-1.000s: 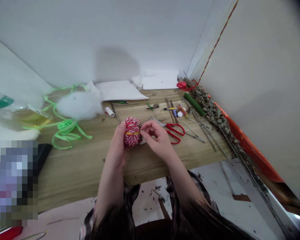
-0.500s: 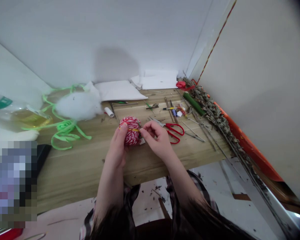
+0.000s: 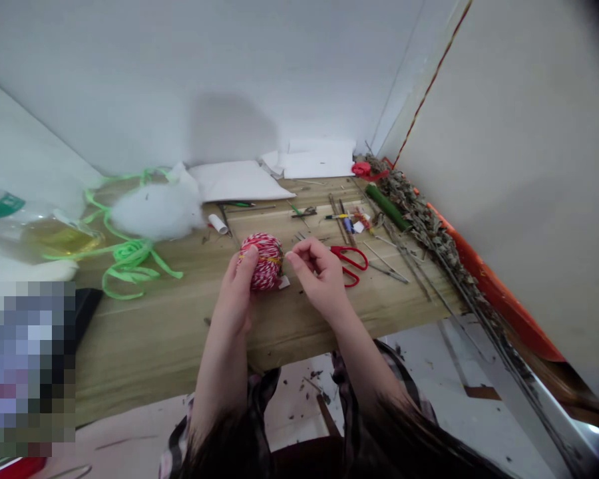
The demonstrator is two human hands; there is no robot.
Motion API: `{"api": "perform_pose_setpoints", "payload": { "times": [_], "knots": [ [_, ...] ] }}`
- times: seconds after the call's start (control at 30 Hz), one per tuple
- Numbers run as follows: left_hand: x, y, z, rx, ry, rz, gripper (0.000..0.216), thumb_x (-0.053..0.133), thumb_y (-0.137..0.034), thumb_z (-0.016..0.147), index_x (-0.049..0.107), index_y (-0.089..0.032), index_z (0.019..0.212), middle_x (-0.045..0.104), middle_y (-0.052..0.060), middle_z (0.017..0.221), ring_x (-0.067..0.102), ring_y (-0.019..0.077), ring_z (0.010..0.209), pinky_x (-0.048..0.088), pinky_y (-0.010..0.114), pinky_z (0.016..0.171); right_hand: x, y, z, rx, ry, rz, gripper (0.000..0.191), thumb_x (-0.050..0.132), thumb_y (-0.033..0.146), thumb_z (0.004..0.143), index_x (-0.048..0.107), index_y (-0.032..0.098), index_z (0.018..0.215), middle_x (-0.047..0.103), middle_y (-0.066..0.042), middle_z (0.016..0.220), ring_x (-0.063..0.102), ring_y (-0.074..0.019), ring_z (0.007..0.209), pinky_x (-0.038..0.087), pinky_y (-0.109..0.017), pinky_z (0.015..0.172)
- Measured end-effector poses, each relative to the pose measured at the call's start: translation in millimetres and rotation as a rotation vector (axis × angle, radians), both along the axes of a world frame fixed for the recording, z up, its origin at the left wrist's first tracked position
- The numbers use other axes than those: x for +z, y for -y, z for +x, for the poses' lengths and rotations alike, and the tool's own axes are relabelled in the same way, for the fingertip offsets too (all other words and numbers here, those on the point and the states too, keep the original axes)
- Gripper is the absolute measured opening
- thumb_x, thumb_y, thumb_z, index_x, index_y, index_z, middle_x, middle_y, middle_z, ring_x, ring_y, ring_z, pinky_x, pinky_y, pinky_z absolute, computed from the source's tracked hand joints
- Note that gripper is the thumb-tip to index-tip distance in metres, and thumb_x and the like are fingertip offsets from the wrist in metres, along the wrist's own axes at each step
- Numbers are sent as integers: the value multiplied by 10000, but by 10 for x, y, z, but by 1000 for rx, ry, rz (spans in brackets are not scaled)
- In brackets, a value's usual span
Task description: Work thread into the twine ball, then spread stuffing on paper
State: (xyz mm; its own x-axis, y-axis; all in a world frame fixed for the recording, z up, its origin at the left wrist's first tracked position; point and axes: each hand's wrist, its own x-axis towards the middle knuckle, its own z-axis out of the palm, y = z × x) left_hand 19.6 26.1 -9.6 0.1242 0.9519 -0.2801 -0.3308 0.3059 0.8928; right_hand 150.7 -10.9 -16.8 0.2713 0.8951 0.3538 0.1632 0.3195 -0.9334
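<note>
A ball wound in red and white string (image 3: 265,261) rests near the front of a wooden table (image 3: 170,326). My left hand (image 3: 237,293) grips the ball from the left, thumb on top. A thin yellow strand crosses the ball. My right hand (image 3: 319,276) is just right of the ball, thumb and forefinger pinched together on something too thin to make out.
Red-handled scissors (image 3: 348,259) lie right of my right hand. Behind are white stuffing (image 3: 154,209), green ribbon (image 3: 130,256), white paper sheets (image 3: 239,179), small tools and wires (image 3: 347,219). Dried leafy branches (image 3: 429,233) run along the right edge. A bottle (image 3: 34,229) lies at left.
My right hand has drawn a little away from the ball to the right. My left hand has turned the ball slightly, thumb now higher on it.
</note>
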Motion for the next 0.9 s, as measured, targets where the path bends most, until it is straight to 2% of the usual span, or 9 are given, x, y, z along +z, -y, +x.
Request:
{"api": "perform_pose_setpoints", "payload": {
  "times": [0.33, 0.6, 0.9],
  "knots": [
    [-3, 1, -1, -27, 7, 0, 565, 757, -560, 705, 664, -161, 1094, 735, 100, 1059, 685, 283, 1062, 603, 358, 838, -2, -1, -5, -44, 18, -17, 188, 578, 365, 920, 570, 209, 816, 456, 34, 646, 409, -116, 588, 342, -257, 549],
    [97, 22, -11, -111, 58, -88, 499, 630, -612, 810, 700, -189, 1064, 744, 105, 1017, 699, 306, 1035, 626, 413, 789, -6, -10, -6, 57, -5, -32, 202, 615, 389, 898, 577, 213, 806, 490, 32, 644, 428, -119, 587, 366, -263, 565],
    [95, 8, -19, -105, 137, -64, 476, 611, -586, 835, 702, -188, 1080, 734, 112, 1090, 665, 308, 1128, 594, 424, 902, -1, -3, -20, 94, -4, -43, 218, 606, 369, 899, 551, 211, 761, 521, 27, 646, 459, -113, 586, 381, -254, 559]
  ]
}}
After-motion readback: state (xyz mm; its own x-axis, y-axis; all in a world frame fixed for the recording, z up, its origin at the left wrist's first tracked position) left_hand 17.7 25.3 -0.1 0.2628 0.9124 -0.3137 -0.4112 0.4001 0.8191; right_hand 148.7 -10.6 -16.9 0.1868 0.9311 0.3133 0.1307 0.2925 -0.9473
